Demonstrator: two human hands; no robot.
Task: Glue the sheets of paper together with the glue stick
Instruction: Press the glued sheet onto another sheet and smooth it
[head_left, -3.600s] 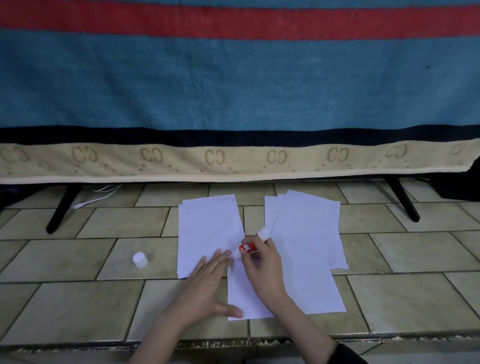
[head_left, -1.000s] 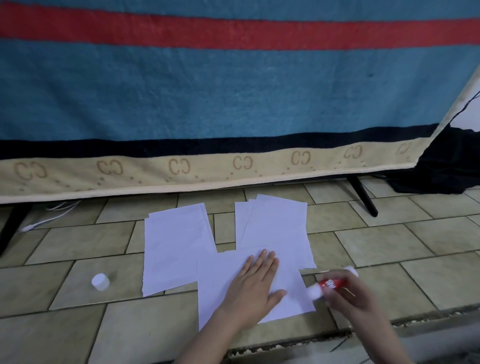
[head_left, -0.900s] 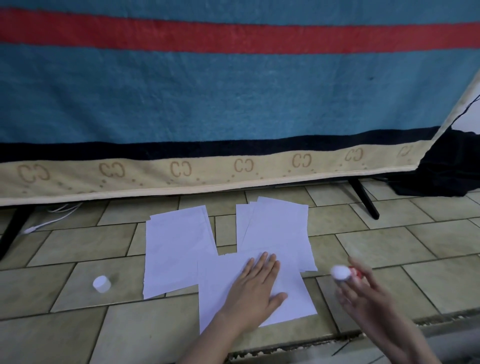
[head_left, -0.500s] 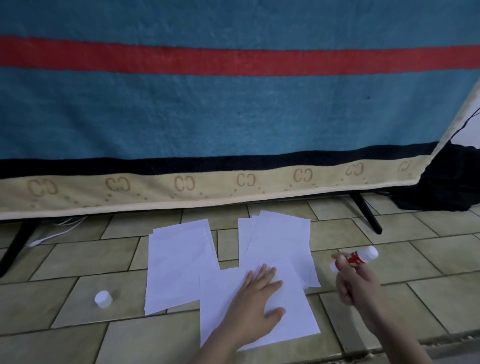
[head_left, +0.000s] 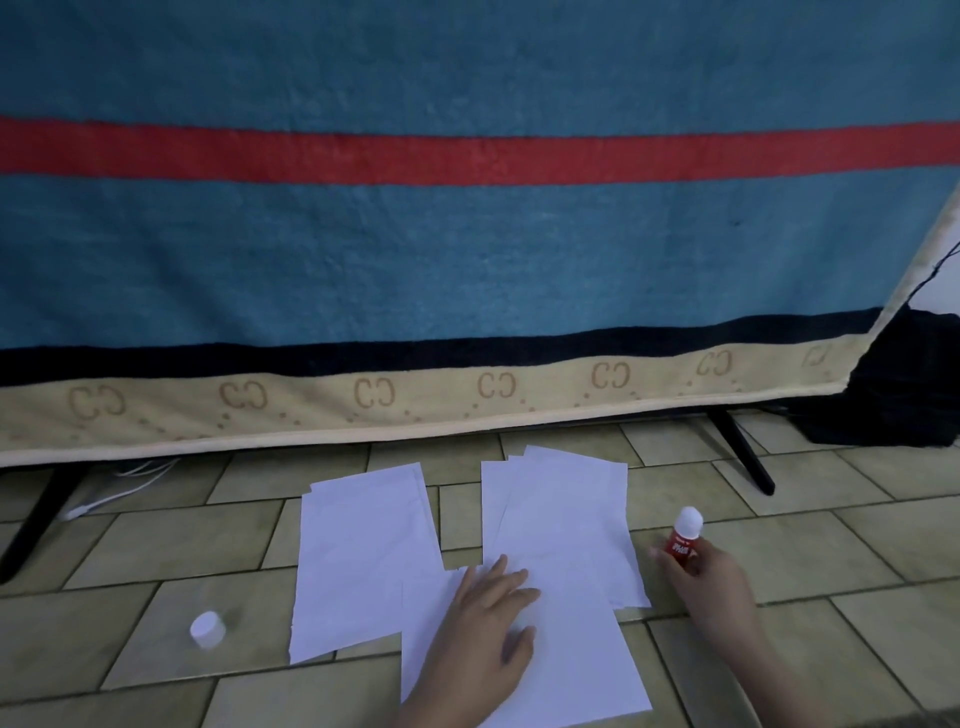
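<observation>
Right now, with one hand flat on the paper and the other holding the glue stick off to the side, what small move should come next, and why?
Probably set the glue stick down on the tiled floor. The right hand holds it upright, clear of the sheets, while the left hand lies flat on the front sheet overlapping the right pile, so pressing suits better than more gluing.

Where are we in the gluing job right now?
Done: the cap is off and lies on the tiled floor. In hand: the left hand presses flat on the front sheet; the right hand holds the glue stick beside the papers. Left: two separate piles, left pile and right pile.
</observation>
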